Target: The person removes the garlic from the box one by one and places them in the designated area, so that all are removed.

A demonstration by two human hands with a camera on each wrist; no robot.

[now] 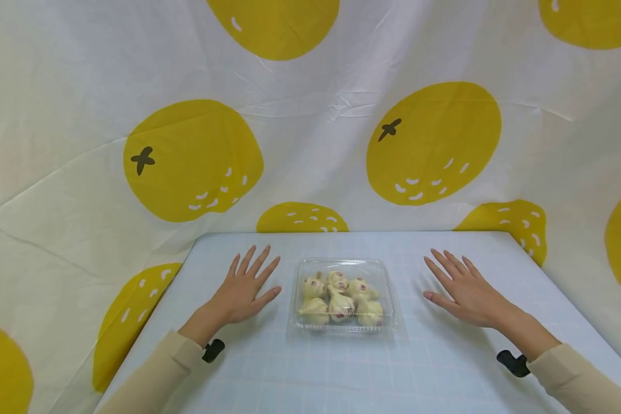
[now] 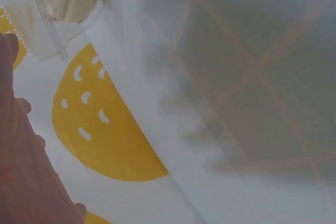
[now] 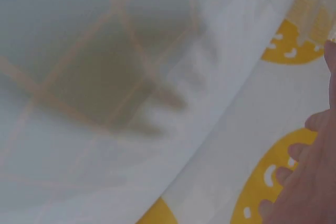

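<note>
A clear plastic box (image 1: 343,328) sits on the table between the two hands in the head view. Several cream-coloured, bulb-shaped pieces (image 1: 342,307) with small purple marks lie inside, resembling garlic heads. To the left of the box, my left hand (image 1: 243,289) hovers palm down over the table with its fingers spread. On the other side, my right hand (image 1: 468,293) is held the same way, apart from the box. Both hands hold nothing. Each wrist view catches part of its hand at the edge, a corner of the box, and the hand's shadow on the cloth.
A pale blue checked cloth covers the table (image 1: 336,374). Behind and along the sides hangs a white curtain (image 1: 310,144) printed with large yellow fruits. Black wrist devices (image 1: 214,350) show at both sleeve cuffs.
</note>
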